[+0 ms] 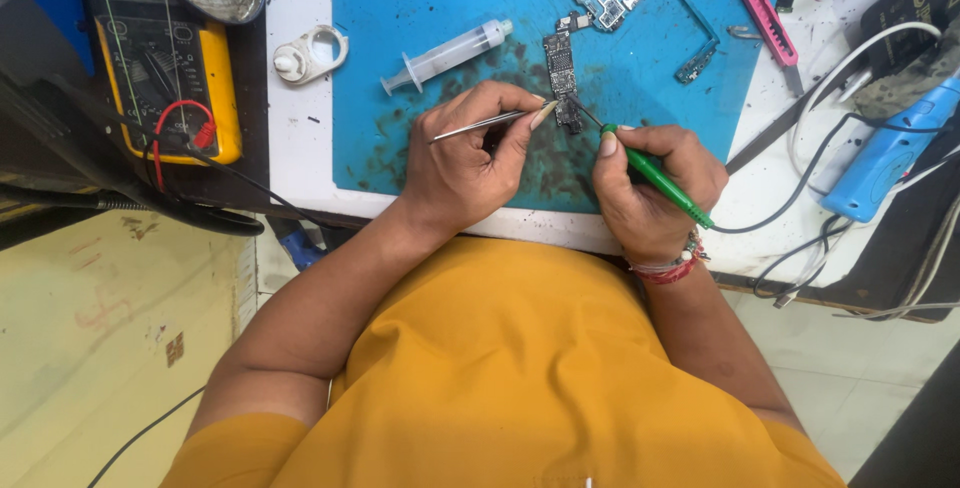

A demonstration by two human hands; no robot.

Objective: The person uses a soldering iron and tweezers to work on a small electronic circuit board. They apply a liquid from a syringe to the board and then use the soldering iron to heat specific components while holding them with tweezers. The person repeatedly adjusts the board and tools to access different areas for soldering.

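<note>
Head view: hands grip tweezers [478, 125] and green iron [655, 175] over stained blue mat [420, 8].

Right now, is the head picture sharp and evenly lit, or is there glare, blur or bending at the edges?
Head view: light is soft and even, with weak shadows under the left hand and right hand; the circuit board and syringe are sharp; the table edges bow slightly, as with a wide lens; mild glare on the white cable.

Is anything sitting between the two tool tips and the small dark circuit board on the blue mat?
Nothing visible does. The left hand brings tweezers and the right hand a green-handled iron straight to the circuit board; the syringe lies apart, further up the blue mat.
</note>
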